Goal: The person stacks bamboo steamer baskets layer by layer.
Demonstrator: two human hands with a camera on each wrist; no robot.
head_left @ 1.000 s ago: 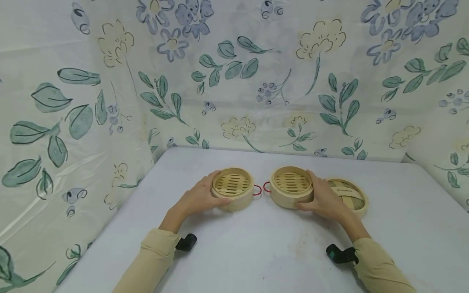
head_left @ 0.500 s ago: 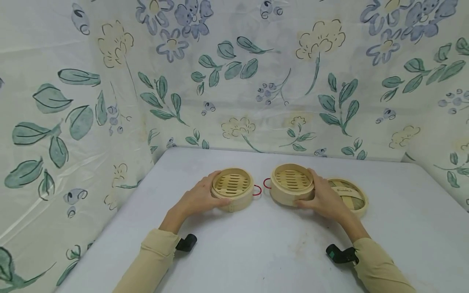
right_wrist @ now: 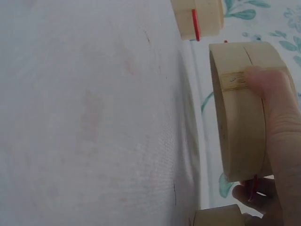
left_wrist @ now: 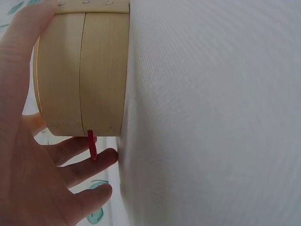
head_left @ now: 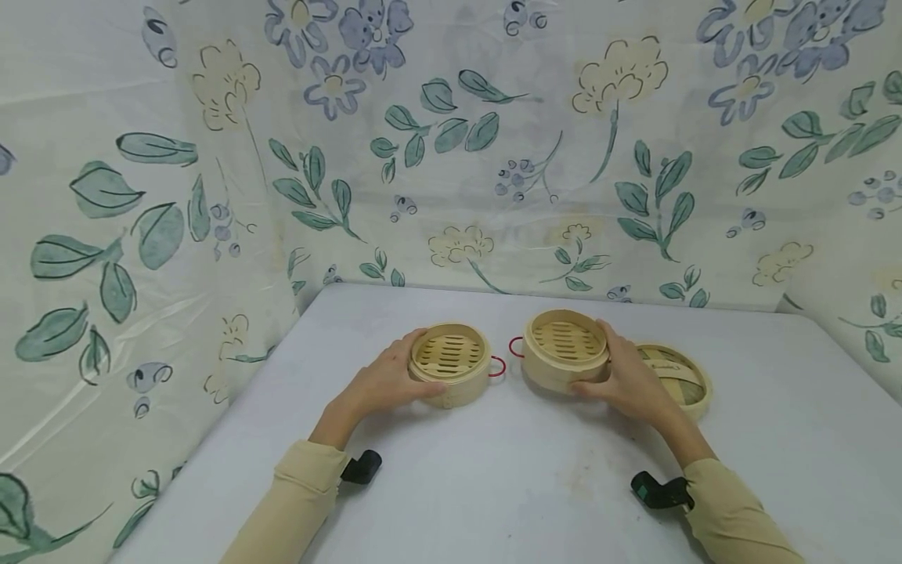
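Two round bamboo steamer baskets sit side by side in the head view. The left basket rests on the white table, and my left hand grips its left wall, thumb in front and fingers round the back. My right hand holds the right basket by its right wall, raised a little off the table and slightly tilted. In the right wrist view a gap shows between this basket and the table. The left wrist view shows the left basket flat on the surface.
A woven bamboo lid lies on the table just right of my right hand. Each basket has a small red loop facing the other. Floral sheets wall in the table at the back and both sides.
The right basket has risen slightly off the table and moved a little back in my right hand. The left hand and its basket have stayed put.
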